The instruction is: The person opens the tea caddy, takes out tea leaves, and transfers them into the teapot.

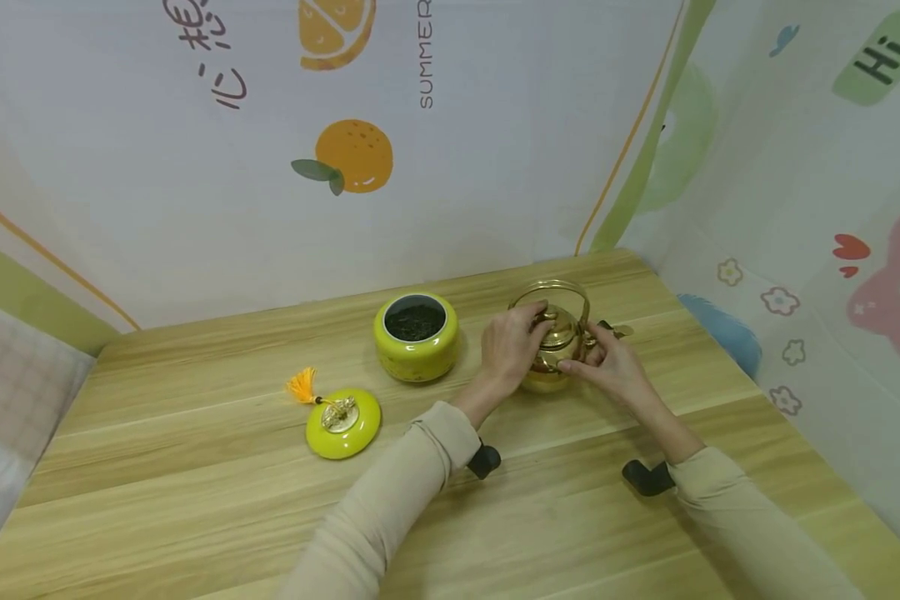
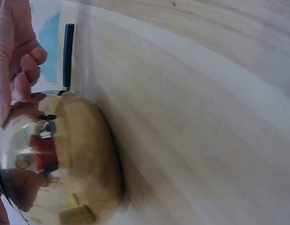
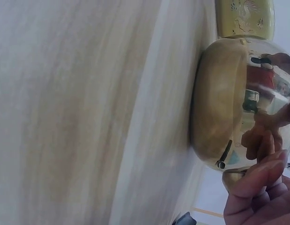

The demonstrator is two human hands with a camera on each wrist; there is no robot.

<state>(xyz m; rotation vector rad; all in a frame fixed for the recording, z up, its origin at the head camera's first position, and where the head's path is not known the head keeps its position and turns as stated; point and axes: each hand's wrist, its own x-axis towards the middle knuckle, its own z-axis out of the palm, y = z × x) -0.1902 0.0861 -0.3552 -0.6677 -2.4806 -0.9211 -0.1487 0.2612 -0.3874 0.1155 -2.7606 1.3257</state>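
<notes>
A shiny golden teapot [image 1: 543,382] stands upright on the wooden table, its arched handle [image 1: 549,285] raised. My left hand [image 1: 506,350] reaches under that handle and pinches the knob of the golden lid [image 1: 562,330], which sits on the pot. On the other side my right hand [image 1: 611,367] holds the pot near its spout, thumb against the body. The right wrist view shows its curled fingers beside the spout [image 3: 233,179]. Left of the pot is a yellow jar [image 1: 417,357] with dark tea leaves [image 1: 416,320] inside; its yellow lid [image 1: 343,442] lies nearer me.
An orange tassel [image 1: 302,385] hangs off the jar lid's ornament onto the wooden table [image 1: 217,500]. Partly hidden behind my right hand lies a thin object with a black handle [image 2: 68,51]. Printed cloth [image 1: 480,167] stands up behind the table's back edge.
</notes>
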